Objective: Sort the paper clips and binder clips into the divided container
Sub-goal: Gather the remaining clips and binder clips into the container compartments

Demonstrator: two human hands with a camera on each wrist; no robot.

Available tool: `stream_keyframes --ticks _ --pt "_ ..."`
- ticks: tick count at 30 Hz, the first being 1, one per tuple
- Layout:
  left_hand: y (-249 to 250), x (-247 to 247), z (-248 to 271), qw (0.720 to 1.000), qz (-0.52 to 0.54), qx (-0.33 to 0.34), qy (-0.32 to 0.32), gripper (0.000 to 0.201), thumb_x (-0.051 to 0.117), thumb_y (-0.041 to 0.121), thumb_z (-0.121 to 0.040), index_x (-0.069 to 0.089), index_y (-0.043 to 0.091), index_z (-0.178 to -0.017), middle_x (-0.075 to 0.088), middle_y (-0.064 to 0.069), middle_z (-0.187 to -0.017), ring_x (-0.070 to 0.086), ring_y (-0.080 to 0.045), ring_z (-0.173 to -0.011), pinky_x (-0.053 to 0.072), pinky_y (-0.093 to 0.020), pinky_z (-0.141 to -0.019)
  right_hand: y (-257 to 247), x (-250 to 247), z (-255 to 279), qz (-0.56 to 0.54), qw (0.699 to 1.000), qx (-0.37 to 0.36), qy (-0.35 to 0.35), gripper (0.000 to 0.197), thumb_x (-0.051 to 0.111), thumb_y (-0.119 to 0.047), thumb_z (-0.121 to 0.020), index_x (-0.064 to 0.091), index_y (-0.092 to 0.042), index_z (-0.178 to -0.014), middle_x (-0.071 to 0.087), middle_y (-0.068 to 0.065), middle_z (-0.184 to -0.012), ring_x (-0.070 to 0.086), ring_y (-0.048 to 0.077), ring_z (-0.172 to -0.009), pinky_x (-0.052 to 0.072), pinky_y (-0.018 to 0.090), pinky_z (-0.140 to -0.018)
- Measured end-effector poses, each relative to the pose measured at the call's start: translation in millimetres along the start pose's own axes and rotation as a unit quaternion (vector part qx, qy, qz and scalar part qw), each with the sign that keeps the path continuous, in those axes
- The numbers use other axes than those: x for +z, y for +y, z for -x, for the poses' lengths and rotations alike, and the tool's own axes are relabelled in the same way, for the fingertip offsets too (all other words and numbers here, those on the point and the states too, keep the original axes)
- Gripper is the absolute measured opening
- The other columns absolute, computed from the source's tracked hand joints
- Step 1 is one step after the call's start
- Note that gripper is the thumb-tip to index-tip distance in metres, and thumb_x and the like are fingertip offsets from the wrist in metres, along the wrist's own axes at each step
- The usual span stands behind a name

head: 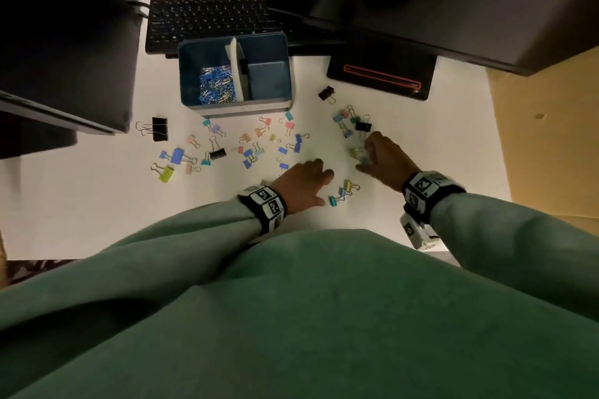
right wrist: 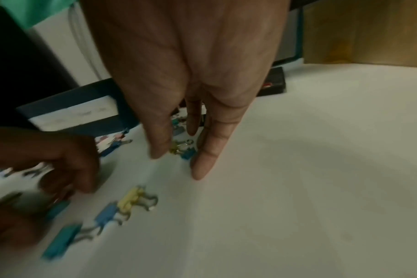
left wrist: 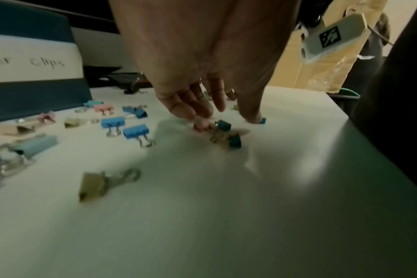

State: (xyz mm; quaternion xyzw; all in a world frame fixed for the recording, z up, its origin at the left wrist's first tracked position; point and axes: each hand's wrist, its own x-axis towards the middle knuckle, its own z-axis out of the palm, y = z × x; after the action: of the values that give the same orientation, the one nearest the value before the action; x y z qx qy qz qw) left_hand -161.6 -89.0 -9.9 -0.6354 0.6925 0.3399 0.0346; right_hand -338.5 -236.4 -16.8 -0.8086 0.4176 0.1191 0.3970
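The blue divided container [head: 287,74] stands at the back of the white desk. Paper clips [head: 215,84] fill its left compartment. Many coloured binder clips [head: 256,146] lie scattered in front of it. My left hand [head: 308,181] reaches down with loosely bent fingers [left wrist: 186,107] beside a small cluster of clips [left wrist: 226,135], its thumb [left wrist: 251,112] apart on the desk. My right hand [head: 381,155] has its straight thumb [right wrist: 158,143] and forefinger [right wrist: 206,159] on either side of a yellow and a teal clip [right wrist: 182,150] that lie on the desk.
A black keyboard [head: 207,19] lies behind the container, and a black device with a red outline [head: 382,74] sits at the back right. Dark monitor bases stand left and right. A brown cardboard surface [head: 547,139] borders the desk's right edge. Yellow, blue and teal clips [head: 343,193] lie between my hands.
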Motion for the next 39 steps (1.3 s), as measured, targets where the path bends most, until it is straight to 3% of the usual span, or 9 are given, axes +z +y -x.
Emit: stream_keyframes --ticks 4,7,10,13,16,20,27,33,39 --pt "-21 4 -3 0.997 0.042 -0.047 0.035 0.028 0.062 0.02 -0.09 0.048 0.006 -0.11 0.047 -0.014 -0.112 0.055 -0.027 -0.089 0.05 -0.04 -0.08 -6 17 15 0.139 0.984 -0.053 -0.096 0.085 0.081 -0.043 -0.071 0.032 -0.011 -0.133 0.043 0.006 -0.121 0.054 0.023 -0.09 0.05 0.036 -0.078" --pt "-43 4 0 0.993 0.06 -0.062 0.078 0.025 0.059 0.017 -0.092 0.051 0.007 -0.113 0.048 -0.015 -0.117 0.058 -0.028 -0.093 0.048 -0.033 -0.078 -13 32 11 0.14 0.983 -0.085 -0.082 0.056 0.069 -0.039 -0.084 0.04 -0.013 -0.125 0.046 0.01 -0.123 0.059 0.028 -0.085 0.051 0.038 -0.074" --pt "-52 4 9 0.986 0.042 -0.058 0.151 0.038 0.066 0.024 -0.087 0.055 0.007 -0.12 0.052 -0.016 -0.114 0.055 -0.031 -0.096 0.049 -0.037 -0.081 -29 29 1 0.022 0.994 -0.09 -0.051 0.025 0.06 -0.026 -0.091 0.05 -0.014 -0.111 0.053 0.006 -0.103 0.056 0.024 -0.083 0.047 0.035 -0.073" --pt "-53 -2 18 0.973 0.02 -0.09 0.21 0.063 0.069 0.043 -0.08 0.047 0.017 -0.133 0.047 -0.013 -0.124 0.048 -0.029 -0.107 0.047 -0.043 -0.089 -34 10 -6 0.001 0.993 -0.115 0.038 0.021 0.06 -0.023 -0.091 0.053 -0.014 -0.108 0.056 0.002 -0.101 0.057 0.018 -0.081 0.052 0.036 -0.074" --pt "-58 -10 17 0.973 -0.002 -0.161 0.167 0.09 0.068 0.056 -0.076 0.021 0.029 -0.148 0.027 -0.016 -0.144 0.037 -0.034 -0.126 0.041 -0.049 -0.096 -25 -17 -18 0.002 0.992 -0.016 0.123 0.063 0.073 -0.034 -0.081 0.038 -0.018 -0.13 0.044 0.011 -0.124 0.061 0.026 -0.093 0.054 0.037 -0.077" --pt "-58 -19 -3 0.975 0.006 -0.185 0.127 0.083 0.066 0.043 -0.084 0.016 0.032 -0.149 0.026 -0.017 -0.143 0.037 -0.035 -0.124 0.049 -0.05 -0.091 -32 -25 -41 0.066 0.996 0.056 0.015 0.113 0.086 -0.039 -0.064 0.012 -0.028 -0.148 0.022 0.019 -0.139 0.057 0.039 -0.109 0.053 0.044 -0.092" --pt "-46 -20 -26 0.974 0.049 -0.174 0.137 0.025 0.052 0.026 -0.095 0.048 0.013 -0.116 0.045 -0.015 -0.112 0.057 -0.027 -0.091 0.055 -0.037 -0.081 -73 12 -57 0.102 0.994 -0.03 -0.032 0.055 0.073 -0.028 -0.082 0.041 -0.017 -0.126 0.029 0.017 -0.135 0.061 0.038 -0.097 0.054 0.039 -0.09" --pt "-54 -13 -15 0.964 0.119 -0.185 0.149 0.012 0.052 0.018 -0.093 0.055 0.01 -0.1 0.052 -0.014 -0.1 0.057 -0.025 -0.079 0.053 -0.034 -0.072 -73 20 -54 0.024 0.999 -0.047 -0.011 0.025 0.063 -0.007 -0.083 0.053 -0.015 -0.105 0.045 0.009 -0.106 0.057 0.033 -0.09 0.04 0.026 -0.065" --pt "-71 -26 5 0.944 0.165 -0.182 0.221 0.018 0.055 -0.006 -0.081 0.058 0.008 -0.092 0.054 -0.01 -0.094 0.059 -0.025 -0.078 0.055 -0.037 -0.07 -110 -8 -52 -0.22 0.973 -0.069 0.029 0.021 0.061 -0.002 -0.086 0.057 -0.017 -0.1 0.061 0.006 -0.098 0.066 0.024 -0.077 0.06 0.037 -0.068"
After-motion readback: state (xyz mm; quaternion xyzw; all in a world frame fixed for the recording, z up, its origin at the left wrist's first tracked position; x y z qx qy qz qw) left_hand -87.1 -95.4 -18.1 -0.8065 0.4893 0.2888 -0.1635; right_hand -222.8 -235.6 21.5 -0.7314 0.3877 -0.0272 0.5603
